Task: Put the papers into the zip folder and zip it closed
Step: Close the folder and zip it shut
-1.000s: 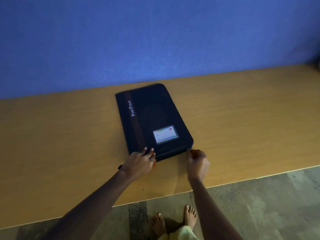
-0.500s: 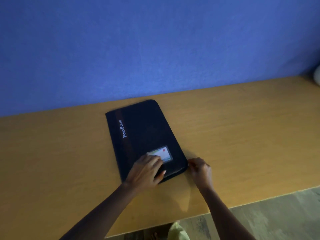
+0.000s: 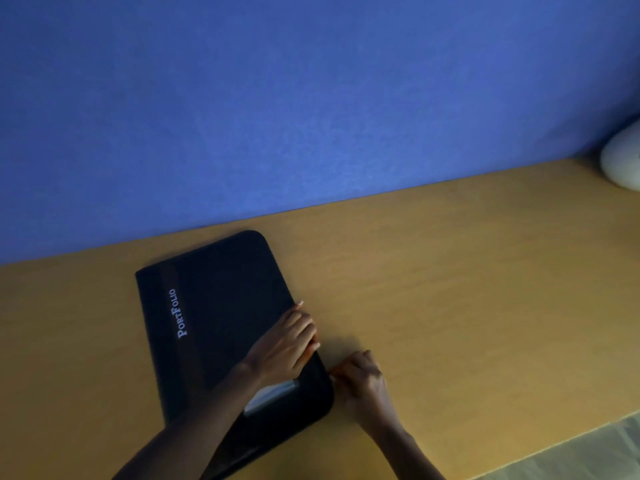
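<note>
A black zip folder (image 3: 221, 306) with the white word "Portfolio" lies closed and flat on the wooden table (image 3: 450, 289). No papers show outside it. My left hand (image 3: 284, 344) rests flat on the cover near its right edge, fingers spread, partly covering the small white label window (image 3: 273, 393). My right hand (image 3: 360, 375) is at the folder's right side, fingers pinched at the edge where the zip runs; the zip pull itself is too small and dark to make out.
A blue wall (image 3: 311, 116) runs along the back of the table. A pale rounded object (image 3: 623, 161) sits at the far right against the wall. The table's front edge and the floor (image 3: 588, 452) show at the lower right.
My left hand slid from the folder's near edge up onto the cover toward the right side. My right hand moved from the near right corner further up the right edge. The camera tilted upward.
</note>
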Tool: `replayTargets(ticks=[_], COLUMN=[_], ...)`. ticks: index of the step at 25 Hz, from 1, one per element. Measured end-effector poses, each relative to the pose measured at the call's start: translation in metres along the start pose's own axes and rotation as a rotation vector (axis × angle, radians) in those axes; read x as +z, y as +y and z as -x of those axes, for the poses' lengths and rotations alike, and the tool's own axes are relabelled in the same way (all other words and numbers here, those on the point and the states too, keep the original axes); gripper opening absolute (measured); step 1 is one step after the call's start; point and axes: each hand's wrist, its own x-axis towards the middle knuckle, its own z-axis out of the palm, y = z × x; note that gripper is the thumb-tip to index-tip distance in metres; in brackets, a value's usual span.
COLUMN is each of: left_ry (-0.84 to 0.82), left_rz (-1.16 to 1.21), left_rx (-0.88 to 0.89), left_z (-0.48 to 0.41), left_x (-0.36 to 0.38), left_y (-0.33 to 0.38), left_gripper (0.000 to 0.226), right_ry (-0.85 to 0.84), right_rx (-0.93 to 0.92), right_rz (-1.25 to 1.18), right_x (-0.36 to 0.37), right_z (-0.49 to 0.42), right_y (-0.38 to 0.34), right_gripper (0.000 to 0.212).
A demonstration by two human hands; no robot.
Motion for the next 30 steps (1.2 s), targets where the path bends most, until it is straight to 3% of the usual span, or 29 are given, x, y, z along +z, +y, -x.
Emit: replayTargets(ticks=[7, 12, 18, 20, 24, 27, 30], left_ry=[0.06, 0.076, 0.053, 0.135, 0.152, 0.163, 0.159], left_rz=[-0.046, -0.053, 0.011, 0.11, 0.156, 0.162, 0.075], left_rx=[0.004, 0.025, 0.107, -0.122, -0.837, -0.969, -0.902], left_z=[0.004, 0.004, 0.015, 0.007, -0.039, -0.064, -0.067], left_x=[-0.002, -0.005, -0.005, -0.007, -0.019, -0.018, -0.015], left_y=[-0.001, 0.002, 0.018, 0.015, -0.034, -0.086, -0.109], left_gripper=[0.031, 0.031, 0.035, 0.042, 0.083, 0.078, 0.066], right_ry=[0.018, -0.101, -0.032, -0.057, -0.106, -0.126, -0.118], right_rx=[-0.062, -0.102, -0.087, -0.107, -0.14, -0.164, -0.19], right_rz=[-0.011, 0.101, 0.157, 0.179, 0.167, 0.156, 0.163], right_x=[0.017, 0.031, 0.039, 0.036, 0.032, 0.03, 0.03], right_z=[-0.101, -0.182, -0.251, -0.257, -0.254, -0.254, -0.258], right_y=[-0.006, -0.012, -0.023, -0.022, -0.014, -0.013, -0.013], right_gripper=[0.017, 0.011, 0.016, 0.016, 0.018, 0.016, 0.011])
